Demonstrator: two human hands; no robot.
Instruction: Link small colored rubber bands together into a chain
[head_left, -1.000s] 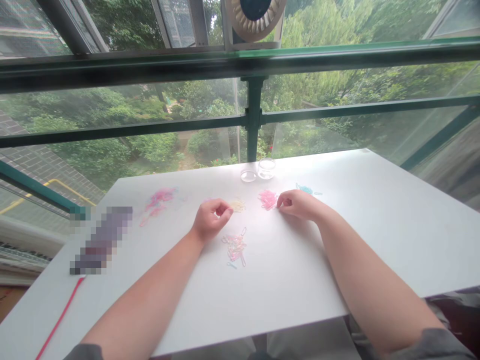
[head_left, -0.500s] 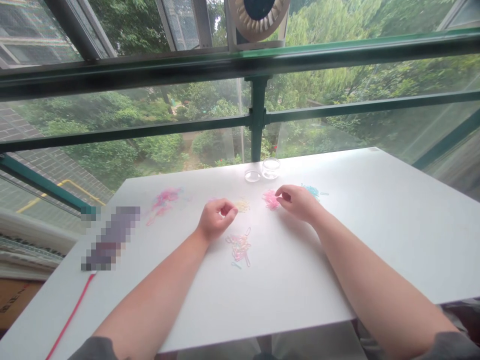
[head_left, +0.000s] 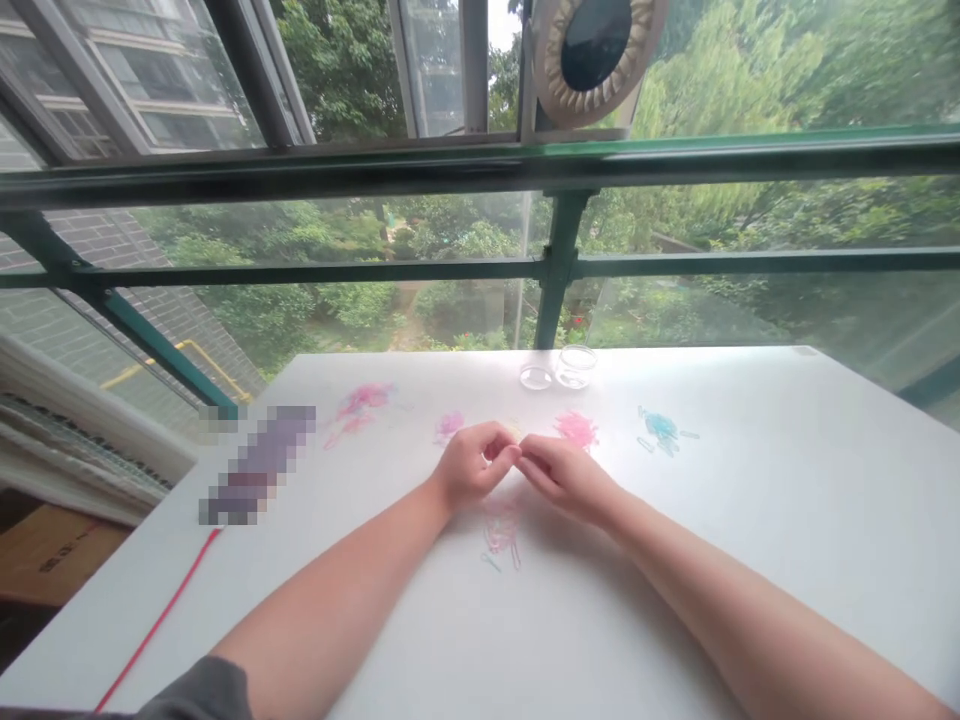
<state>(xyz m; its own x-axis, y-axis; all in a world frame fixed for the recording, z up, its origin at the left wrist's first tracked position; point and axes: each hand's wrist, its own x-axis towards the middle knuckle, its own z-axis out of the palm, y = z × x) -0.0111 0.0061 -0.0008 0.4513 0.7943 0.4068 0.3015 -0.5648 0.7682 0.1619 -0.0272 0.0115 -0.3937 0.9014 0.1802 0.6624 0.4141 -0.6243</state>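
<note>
Over the white table, my left hand (head_left: 472, 465) and my right hand (head_left: 568, 478) meet at their fingertips. Both are closed in a pinch, and whatever lies between them is too small to make out. Just in front is a mixed pile of small looped plastic clips (head_left: 500, 528), mostly pink, its far part hidden by the hands. A pale yellow pile (head_left: 513, 428) shows partly behind the fingers. Pink clips (head_left: 576, 430) lie beyond my right hand, and lilac ones (head_left: 450, 427) beyond my left. Farther right sits a light blue pile (head_left: 661, 428).
A clear round jar (head_left: 576, 367) and its clear lid (head_left: 535, 378) are near the far edge. Multicoloured clips (head_left: 364, 405) spread at the left. A blurred-out dark object (head_left: 259, 465) with a red cable (head_left: 161, 615) lies farther left. Green railings (head_left: 559, 265) stand behind the table (head_left: 787, 520).
My right hand has moved left from beside the pink pile to meet my left hand's fingertips. The view has shifted, and the light blue and lilac piles show more fully.
</note>
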